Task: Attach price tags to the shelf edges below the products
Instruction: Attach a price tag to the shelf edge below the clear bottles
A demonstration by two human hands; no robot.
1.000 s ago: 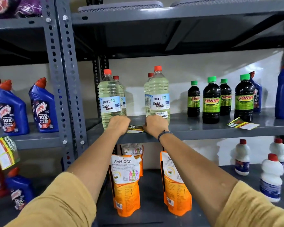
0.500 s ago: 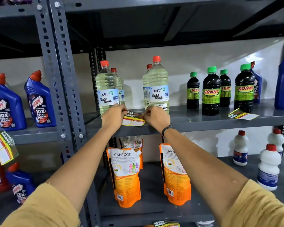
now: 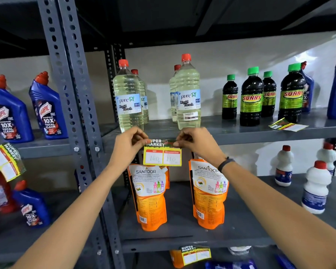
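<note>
Pinching price tag (image 3: 162, 153) top corners: left hand (image 3: 130, 143), right hand (image 3: 194, 141) | tag between hands against shelf edge (image 3: 260, 141) | bleach bottles (image 3: 188, 94) above

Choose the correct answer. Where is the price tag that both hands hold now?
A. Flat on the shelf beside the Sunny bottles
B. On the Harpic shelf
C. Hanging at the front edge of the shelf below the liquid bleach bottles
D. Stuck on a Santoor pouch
C: the left hand and right hand pinch the price tag's top corners at the shelf edge, under the liquid bleach bottles.
</note>
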